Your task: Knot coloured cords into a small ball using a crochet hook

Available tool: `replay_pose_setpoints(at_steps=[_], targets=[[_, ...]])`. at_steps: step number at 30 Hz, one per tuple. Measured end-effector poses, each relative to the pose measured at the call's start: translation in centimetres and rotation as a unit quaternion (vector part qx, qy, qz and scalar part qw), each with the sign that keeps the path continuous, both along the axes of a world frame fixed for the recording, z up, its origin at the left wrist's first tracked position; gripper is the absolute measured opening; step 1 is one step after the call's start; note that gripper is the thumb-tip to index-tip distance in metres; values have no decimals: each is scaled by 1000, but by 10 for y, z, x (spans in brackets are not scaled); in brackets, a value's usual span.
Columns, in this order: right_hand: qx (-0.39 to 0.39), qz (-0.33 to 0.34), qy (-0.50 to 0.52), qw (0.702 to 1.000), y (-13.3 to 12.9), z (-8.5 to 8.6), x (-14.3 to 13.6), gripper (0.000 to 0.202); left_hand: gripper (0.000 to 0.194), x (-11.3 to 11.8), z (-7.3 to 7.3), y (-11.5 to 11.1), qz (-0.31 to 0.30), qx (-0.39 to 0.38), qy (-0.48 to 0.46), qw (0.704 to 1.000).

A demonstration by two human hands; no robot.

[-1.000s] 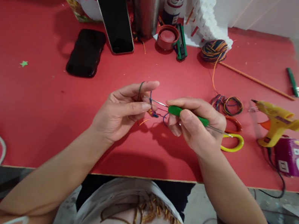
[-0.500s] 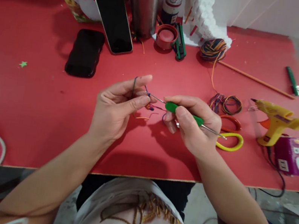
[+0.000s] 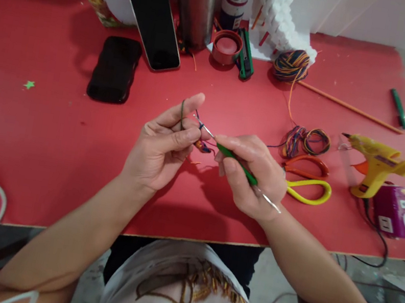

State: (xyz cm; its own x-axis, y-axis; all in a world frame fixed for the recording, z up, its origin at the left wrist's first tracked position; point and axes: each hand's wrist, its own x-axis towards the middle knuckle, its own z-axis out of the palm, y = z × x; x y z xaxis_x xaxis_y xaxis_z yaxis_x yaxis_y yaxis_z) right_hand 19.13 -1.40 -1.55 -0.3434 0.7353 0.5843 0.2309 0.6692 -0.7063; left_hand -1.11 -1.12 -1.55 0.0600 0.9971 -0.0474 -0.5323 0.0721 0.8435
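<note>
My left hand (image 3: pixel 164 147) pinches a small multicoloured yarn piece (image 3: pixel 203 146) between thumb and fingers, and a dark strand loops around its raised index finger. My right hand (image 3: pixel 255 173) is closed around the green handle of a crochet hook (image 3: pixel 237 162). The hook's metal tip passes through a dark blue loop just beyond my left thumb. Its other metal end sticks out past my right palm. To the right, a loose yarn coil (image 3: pixel 316 141) lies beside a tangle, with a strand running up to a yarn ball (image 3: pixel 290 65).
Scissors with red and yellow handles (image 3: pixel 310 191) lie right of my right hand. Farther right are a yellow glue gun (image 3: pixel 375 162) and a purple box (image 3: pixel 400 213). Phones (image 3: pixel 114 69), a steel flask (image 3: pixel 196 5) and a green cutter (image 3: pixel 245 55) are at the back.
The crochet hook has tilted more steeply, its tip now up and left and its rear end lower. My right hand has shifted slightly left, toward my left hand.
</note>
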Motion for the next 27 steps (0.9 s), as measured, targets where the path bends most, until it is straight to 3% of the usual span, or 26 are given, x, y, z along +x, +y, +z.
replay_pose_setpoints(at_steps=[3, 7, 13, 17, 20, 23, 27], targets=[[2, 21, 31, 999, 4, 4, 3, 32, 44, -2, 5, 2, 13, 1, -11, 1000], [15, 56, 68, 996, 8, 7, 3, 33, 43, 1, 9, 1, 42, 30, 41, 998], [51, -6, 4, 999, 2, 2, -5, 30, 47, 18, 9, -8, 115, 61, 90, 987], [112, -19, -16, 993, -2, 0, -10, 37, 42, 19, 10, -7, 57, -12, -15, 998], [106, 3, -43, 993, -1, 2, -5, 34, 43, 12, 11, -3, 6, -45, -54, 998], [79, 11, -42, 996, 2, 5, 0, 30, 45, 8, 11, -2, 26, 5, -7, 1000], [63, 4, -2, 998, 3, 2, -3, 35, 47, 13, 8, -8, 112, 56, 111, 986]])
